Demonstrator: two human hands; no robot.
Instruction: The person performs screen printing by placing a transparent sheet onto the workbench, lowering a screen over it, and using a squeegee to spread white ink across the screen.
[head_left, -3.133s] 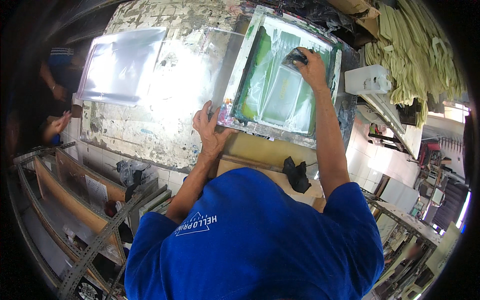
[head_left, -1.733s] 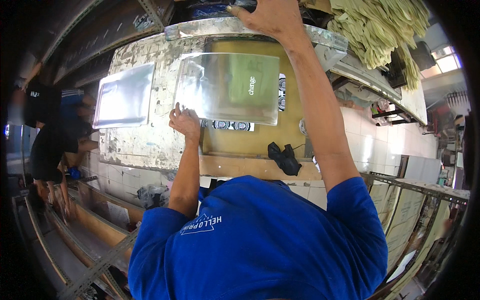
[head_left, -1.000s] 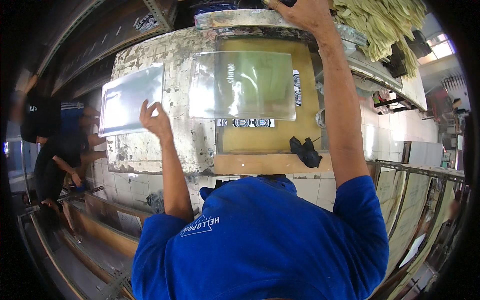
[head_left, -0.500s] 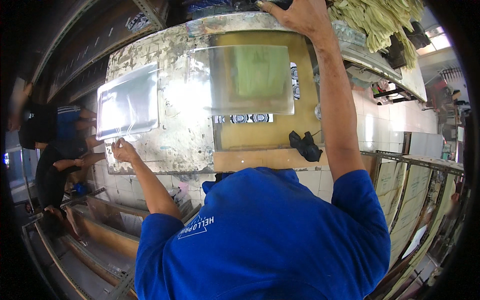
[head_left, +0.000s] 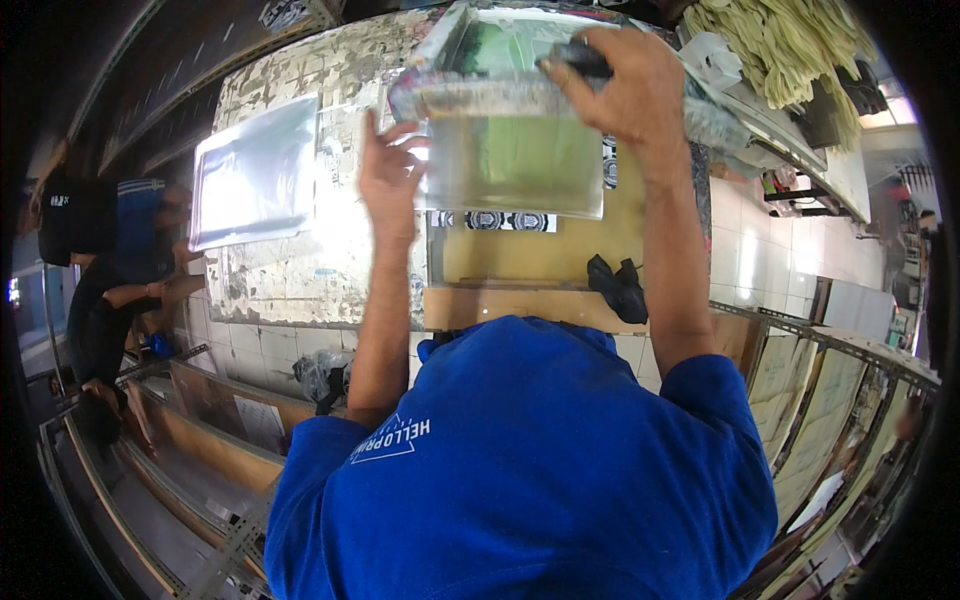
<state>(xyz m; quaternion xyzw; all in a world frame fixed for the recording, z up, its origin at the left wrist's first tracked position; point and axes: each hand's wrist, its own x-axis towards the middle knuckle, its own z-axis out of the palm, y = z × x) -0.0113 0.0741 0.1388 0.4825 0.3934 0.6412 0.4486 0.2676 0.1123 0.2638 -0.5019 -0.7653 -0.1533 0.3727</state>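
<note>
A screen-printing frame point(head_left: 500, 97) with green mesh stands tilted at the far side of the table, blurred by motion. My right hand point(head_left: 635, 85) is closed at its near rail, and a dark object point(head_left: 583, 60) shows beside the thumb and fingers. My left hand point(head_left: 390, 170) is raised by the frame's left end, fingers apart, holding nothing. Below the frame, a clear plastic sheet point(head_left: 515, 170) lies on the yellowish board point(head_left: 500, 255). Strips with black round patterns point(head_left: 490, 220) show at the sheet's edge.
More clear sheets point(head_left: 255, 180) are stacked on the stained table point(head_left: 340, 280) to the left. A black crumpled cloth point(head_left: 617, 288) rests at the board's near right. Pale green strips point(head_left: 775, 50) hang at the far right. Two people point(head_left: 100, 225) are at the left.
My left hand has left the stacked sheets and moved right and away from me. The frame has come into view above the clear sheet, with my right hand drawn nearer.
</note>
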